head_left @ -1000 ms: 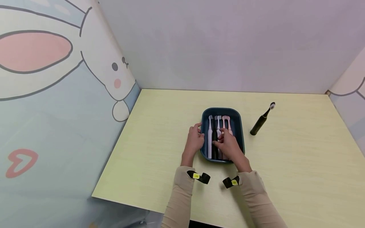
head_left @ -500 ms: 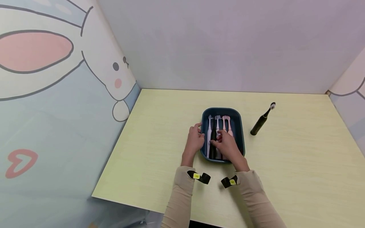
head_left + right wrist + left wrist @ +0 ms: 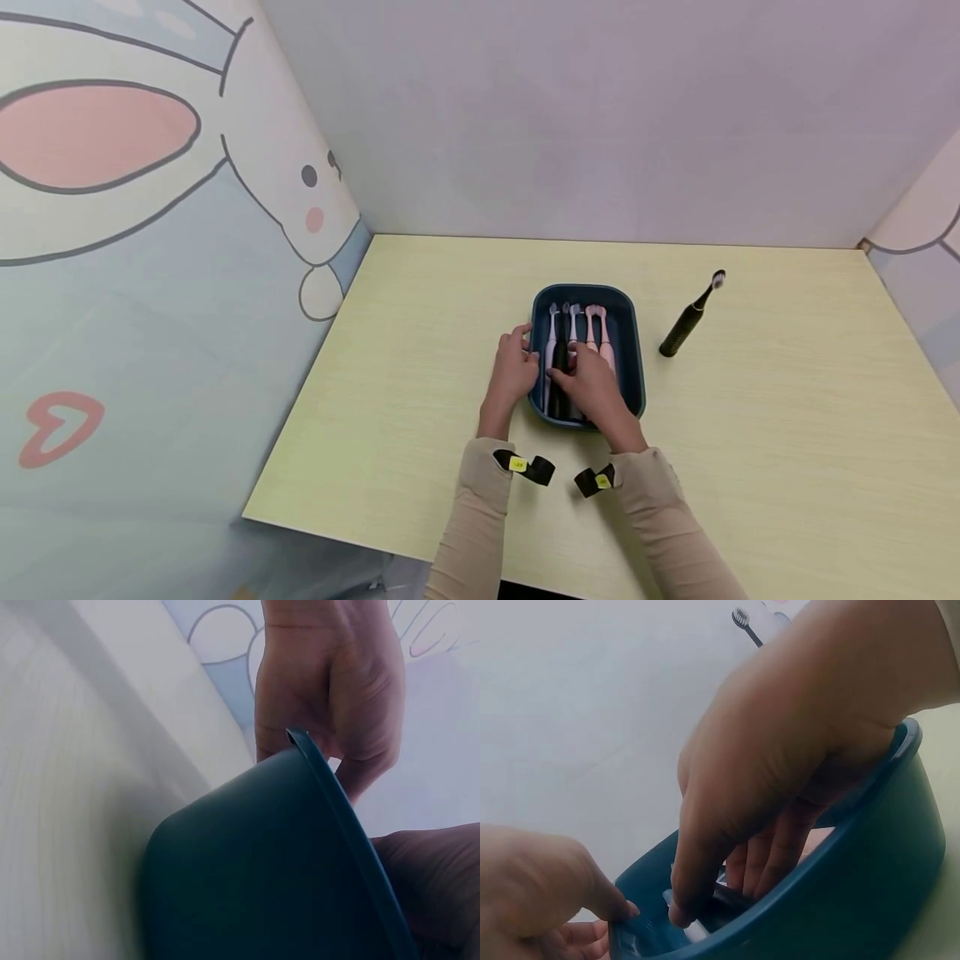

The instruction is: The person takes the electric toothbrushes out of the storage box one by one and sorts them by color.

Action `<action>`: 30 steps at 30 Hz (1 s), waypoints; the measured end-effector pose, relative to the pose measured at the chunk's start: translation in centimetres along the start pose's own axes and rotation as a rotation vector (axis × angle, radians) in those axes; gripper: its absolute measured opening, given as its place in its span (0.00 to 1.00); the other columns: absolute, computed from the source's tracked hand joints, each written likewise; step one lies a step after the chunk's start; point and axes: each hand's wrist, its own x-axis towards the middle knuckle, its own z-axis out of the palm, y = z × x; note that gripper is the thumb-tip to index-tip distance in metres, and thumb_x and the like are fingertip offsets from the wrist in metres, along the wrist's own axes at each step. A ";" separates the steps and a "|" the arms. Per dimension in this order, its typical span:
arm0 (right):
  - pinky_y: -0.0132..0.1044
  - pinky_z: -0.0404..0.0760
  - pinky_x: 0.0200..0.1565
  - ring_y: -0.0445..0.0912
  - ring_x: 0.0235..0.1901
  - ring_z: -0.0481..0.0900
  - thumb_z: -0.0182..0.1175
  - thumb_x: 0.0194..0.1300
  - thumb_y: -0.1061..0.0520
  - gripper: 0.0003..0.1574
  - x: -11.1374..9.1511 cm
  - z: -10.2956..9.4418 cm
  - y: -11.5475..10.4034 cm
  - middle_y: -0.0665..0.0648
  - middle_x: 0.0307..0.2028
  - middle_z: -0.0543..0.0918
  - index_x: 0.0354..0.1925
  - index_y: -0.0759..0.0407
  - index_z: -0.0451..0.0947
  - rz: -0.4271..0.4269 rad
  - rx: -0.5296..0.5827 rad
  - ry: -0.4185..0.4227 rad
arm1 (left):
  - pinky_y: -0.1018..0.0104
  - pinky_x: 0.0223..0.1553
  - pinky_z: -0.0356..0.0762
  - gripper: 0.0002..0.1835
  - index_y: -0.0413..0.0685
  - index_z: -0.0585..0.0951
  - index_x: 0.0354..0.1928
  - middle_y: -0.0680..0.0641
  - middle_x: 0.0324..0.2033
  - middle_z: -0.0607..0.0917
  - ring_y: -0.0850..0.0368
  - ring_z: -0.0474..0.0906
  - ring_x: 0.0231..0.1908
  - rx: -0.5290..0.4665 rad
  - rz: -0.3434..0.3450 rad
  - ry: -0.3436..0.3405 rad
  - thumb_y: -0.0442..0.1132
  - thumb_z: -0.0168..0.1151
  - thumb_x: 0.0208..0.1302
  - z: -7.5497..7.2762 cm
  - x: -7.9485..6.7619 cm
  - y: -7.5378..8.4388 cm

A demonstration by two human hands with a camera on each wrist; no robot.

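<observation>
A dark blue storage bin (image 3: 632,342) holds several electric toothbrushes lying side by side. Leftmost lies a white toothbrush (image 3: 551,346), beside it a black toothbrush (image 3: 560,354), then a pale one (image 3: 574,320) and pink toothbrushes (image 3: 605,346) on the right. My left hand (image 3: 512,367) holds the bin's left rim, with the thumb over the edge in the left wrist view. Reaching inside, my right hand (image 3: 596,383) grips the black toothbrush's handle, thumb on its left side and fingers on its right. The right hand covers the lower handles of the pale and pink ones.
Another black electric toothbrush (image 3: 682,327) stands upright on the pale wooden table (image 3: 787,375), right of the bin. A grey-white wall (image 3: 600,125) rises behind the table, and a cartoon-printed wall (image 3: 150,333) is at the left. The table's front edge runs near the forearms.
My right hand has shifted slightly left inside the bin, and the black toothbrush's handle has moved left with it, closer to the white one. The left hand stays on the rim.
</observation>
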 end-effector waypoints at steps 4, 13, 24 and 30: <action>0.45 0.80 0.38 0.51 0.35 0.79 0.63 0.62 0.49 0.39 0.0 0.2 -0.2 0.64 0.40 0.81 0.62 0.69 0.65 0.019 -0.030 0.007 | 0.63 0.42 0.74 0.25 0.46 0.68 0.66 0.43 0.44 0.73 0.56 0.73 0.37 -0.004 0.002 0.003 0.32 0.53 0.67 0.0 0.0 0.0; 0.48 0.80 0.45 0.54 0.42 0.79 0.62 0.64 0.49 0.40 -0.2 0.3 -1.2 0.66 0.49 0.78 0.65 0.68 0.62 0.076 -0.065 -0.005 | 0.63 0.41 0.74 0.25 0.45 0.69 0.65 0.43 0.42 0.73 0.56 0.73 0.36 -0.005 0.015 0.006 0.31 0.53 0.66 -0.1 -0.1 0.1; 0.49 0.80 0.48 0.55 0.45 0.80 0.61 0.64 0.49 0.39 -0.3 0.3 -1.4 0.67 0.52 0.78 0.66 0.66 0.62 0.092 -0.082 0.007 | 0.62 0.42 0.74 0.25 0.46 0.68 0.66 0.43 0.43 0.73 0.55 0.73 0.37 0.003 0.006 0.004 0.31 0.54 0.66 -0.2 -0.2 0.3; 0.49 0.79 0.48 0.54 0.44 0.79 0.62 0.64 0.50 0.37 -0.4 0.4 -1.2 0.66 0.51 0.79 0.65 0.65 0.64 0.079 -0.057 0.030 | 0.62 0.42 0.74 0.25 0.46 0.69 0.65 0.42 0.43 0.73 0.55 0.74 0.37 0.002 0.010 0.009 0.31 0.54 0.66 -0.1 -0.2 0.2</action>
